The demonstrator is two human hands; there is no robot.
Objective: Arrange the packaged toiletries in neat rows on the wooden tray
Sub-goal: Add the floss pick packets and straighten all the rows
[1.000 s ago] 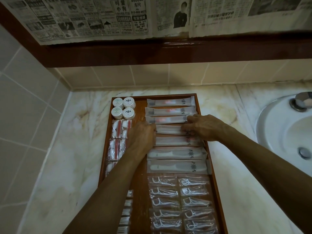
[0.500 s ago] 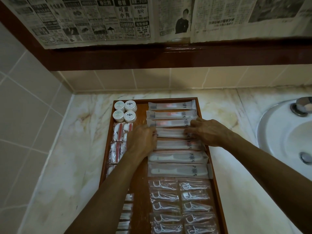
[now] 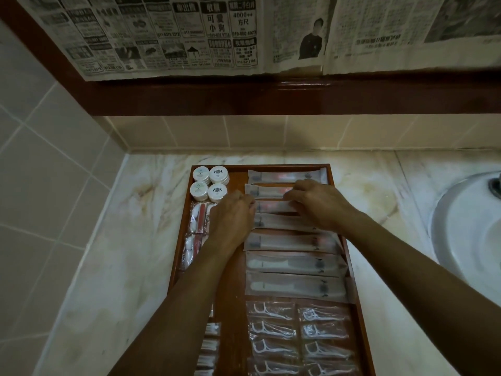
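Note:
A long wooden tray (image 3: 233, 302) lies on the marble counter. Its right column holds several long white packets stacked in a row, with two comb packets (image 3: 292, 264) below them. My left hand (image 3: 233, 221) grips the left end of the third long packet (image 3: 273, 207) with curled fingers. My right hand (image 3: 317, 204) pinches the same packet near its middle and covers the right ends of the packets around it. Round white tubs (image 3: 210, 183) fill the tray's far left corner. Red-and-white sachets (image 3: 199, 221) sit below them, partly under my left arm. Floss pick packets (image 3: 298, 337) fill the near right.
A white sink (image 3: 466, 240) with a metal tap (image 3: 496, 185) sits at the right of the counter (image 3: 130, 240). Tiled walls close the left and back. A dark wooden frame (image 3: 244, 99) covered with newspaper hangs above the counter.
Both hands have moved away from me, from the fourth long packet up to the third. My right hand has slid left towards the packet's middle.

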